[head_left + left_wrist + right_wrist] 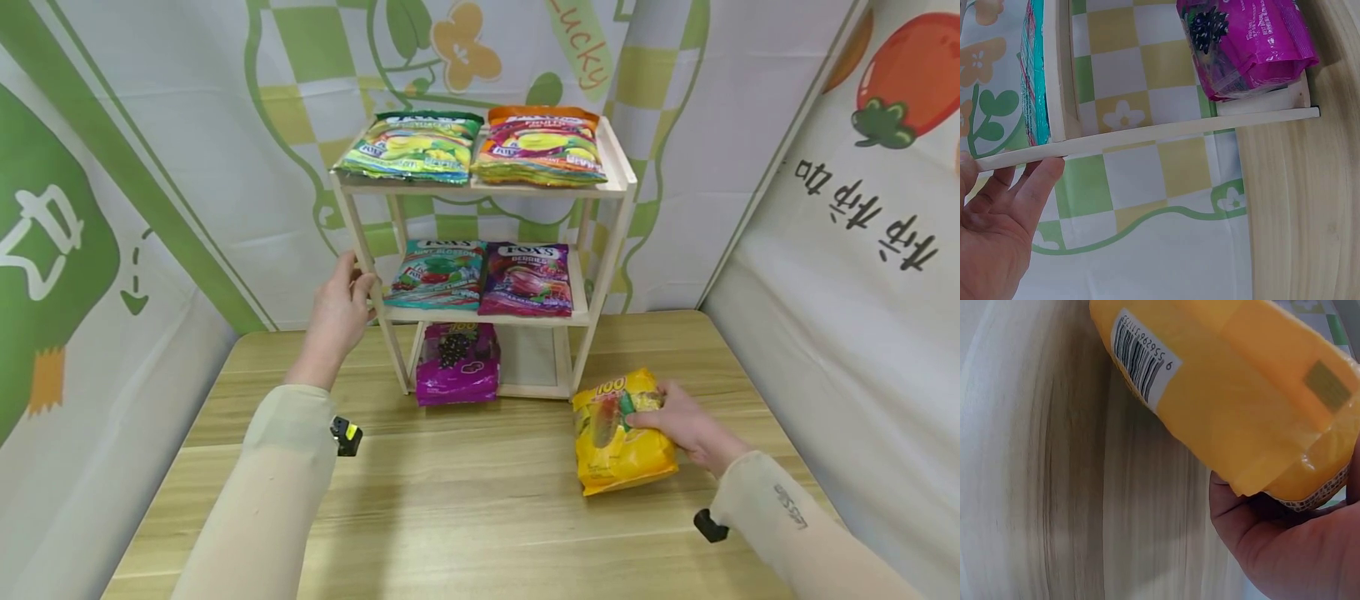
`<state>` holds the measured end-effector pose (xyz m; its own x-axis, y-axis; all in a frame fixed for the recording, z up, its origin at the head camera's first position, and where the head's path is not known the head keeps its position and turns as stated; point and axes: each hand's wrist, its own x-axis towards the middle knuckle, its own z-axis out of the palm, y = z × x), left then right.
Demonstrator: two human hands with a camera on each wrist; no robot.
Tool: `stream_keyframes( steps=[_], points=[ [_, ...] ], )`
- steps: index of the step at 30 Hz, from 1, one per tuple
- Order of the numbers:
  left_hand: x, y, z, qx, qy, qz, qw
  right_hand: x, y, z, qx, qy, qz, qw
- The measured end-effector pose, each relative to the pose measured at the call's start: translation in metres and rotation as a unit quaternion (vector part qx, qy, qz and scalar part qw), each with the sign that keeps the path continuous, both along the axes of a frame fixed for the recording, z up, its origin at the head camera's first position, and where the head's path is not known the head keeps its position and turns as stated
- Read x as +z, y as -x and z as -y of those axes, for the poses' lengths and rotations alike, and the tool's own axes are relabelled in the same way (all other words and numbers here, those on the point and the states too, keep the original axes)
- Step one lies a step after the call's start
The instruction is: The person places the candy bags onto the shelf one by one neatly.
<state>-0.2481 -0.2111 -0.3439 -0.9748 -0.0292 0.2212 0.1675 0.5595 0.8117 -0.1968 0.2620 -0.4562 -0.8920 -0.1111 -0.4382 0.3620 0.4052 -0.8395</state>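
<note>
My right hand [686,423] grips a yellow candy bag [618,446] marked 100 by its right side, in front of the rack's right leg. The right wrist view shows the bag's back with a barcode label [1144,359], and the thumb [1244,531] against its edge. At the left, my left hand [341,304] holds the front left post of a small wooden shelf rack [617,237] near the middle shelf. A purple grape candy bag [459,379] stands on the bottom shelf's left side, also visible in the left wrist view.
On the top shelf lie a green candy bag [416,148] and an orange-and-pink one [540,146]. The middle shelf carries a teal bag [438,275] and a purple berries bag [527,279]. Printed cloth walls [750,125] surround the wooden table [450,517].
</note>
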Motion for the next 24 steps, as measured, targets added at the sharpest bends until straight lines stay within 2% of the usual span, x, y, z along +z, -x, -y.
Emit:
stream_keyframes(
  steps=[14,24],
  points=[
    [-0.001,0.001,0.001,0.000,0.003,-0.002,1.0000,-0.003,-0.001,0.014,0.021,0.017,0.010,0.9996],
    [-0.001,0.001,0.000,0.001,0.002,-0.001,1.0000,-0.004,-0.002,0.027,0.021,0.035,0.020,0.9990]
  ],
)
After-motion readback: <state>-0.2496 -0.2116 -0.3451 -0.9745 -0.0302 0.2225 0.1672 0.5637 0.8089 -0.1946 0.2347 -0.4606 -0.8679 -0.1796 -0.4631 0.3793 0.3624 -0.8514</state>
